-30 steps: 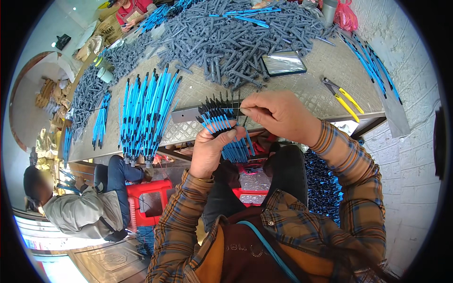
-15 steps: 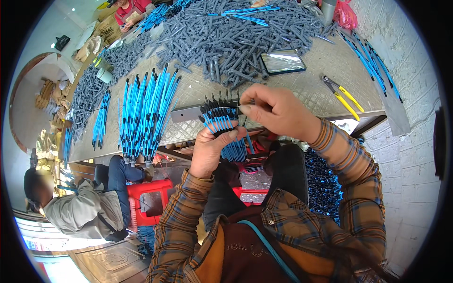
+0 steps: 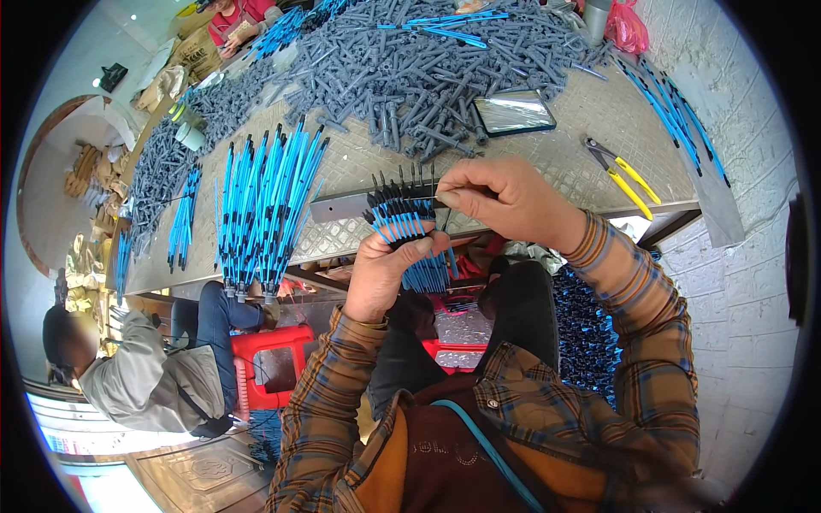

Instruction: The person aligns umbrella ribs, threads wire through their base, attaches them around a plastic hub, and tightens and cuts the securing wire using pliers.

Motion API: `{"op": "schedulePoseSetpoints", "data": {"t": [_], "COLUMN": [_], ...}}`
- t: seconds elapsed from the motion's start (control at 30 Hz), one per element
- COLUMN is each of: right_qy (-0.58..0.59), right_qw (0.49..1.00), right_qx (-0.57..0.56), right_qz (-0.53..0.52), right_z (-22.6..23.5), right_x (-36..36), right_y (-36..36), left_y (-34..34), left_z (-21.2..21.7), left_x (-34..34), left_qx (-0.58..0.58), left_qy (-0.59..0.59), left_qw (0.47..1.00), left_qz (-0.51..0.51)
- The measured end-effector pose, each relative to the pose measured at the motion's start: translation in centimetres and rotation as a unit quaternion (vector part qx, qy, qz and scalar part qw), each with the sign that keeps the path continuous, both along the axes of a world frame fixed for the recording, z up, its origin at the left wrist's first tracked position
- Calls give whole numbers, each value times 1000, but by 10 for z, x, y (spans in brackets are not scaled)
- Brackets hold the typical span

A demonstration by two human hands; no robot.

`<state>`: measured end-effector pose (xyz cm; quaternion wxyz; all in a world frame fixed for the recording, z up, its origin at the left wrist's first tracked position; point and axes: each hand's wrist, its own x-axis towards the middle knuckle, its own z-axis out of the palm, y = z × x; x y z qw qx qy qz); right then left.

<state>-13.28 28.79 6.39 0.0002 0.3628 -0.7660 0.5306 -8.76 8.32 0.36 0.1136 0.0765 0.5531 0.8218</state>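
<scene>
A fan-shaped bundle of blue rods with black pointed tips stands upright in my left hand, whose fingers and thumb are wrapped round it. Beside the tips, my right hand is closed in a pinch, thumb against forefinger. A thin pale strand, like wire, runs from the pinch across the black tips. What my right palm covers is hidden. Just behind the bundle lies a flat grey metal bar along the table's near edge.
Grey plastic plugs are heaped across the table. Blue rods lie at left, more at right. Yellow-handled pliers and a flat dark-framed panel lie nearby. One person sits left by a red stool; another is at the far side.
My right hand has shifted slightly right and down beside the tips. The bundle tilts a little differently in my left hand. The person at left has raised an arm toward the table.
</scene>
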Motion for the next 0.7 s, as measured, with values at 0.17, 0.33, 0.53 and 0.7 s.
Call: {"op": "schedulePoseSetpoints", "data": {"t": [0.17,0.33,0.53,0.7], "right_qy": [91,241,197,173], "right_qw": [996,962,976,982], "right_qx": [13,108,80,75], "right_qz": [-22,-65,-44,-25], "right_z": [0,11,10,9], "right_x": [3,12,7,7], "right_y": [-1,0,0,-1], "left_y": [0,1,2,2], "left_z": [0,-1,0,1], "left_x": [0,0,1,2], "left_qx": [-12,-13,-21,-40], "left_qy": [6,11,2,6], "left_qw": [1000,1000,1000,999], "left_qz": [-2,-8,-13,-20]}}
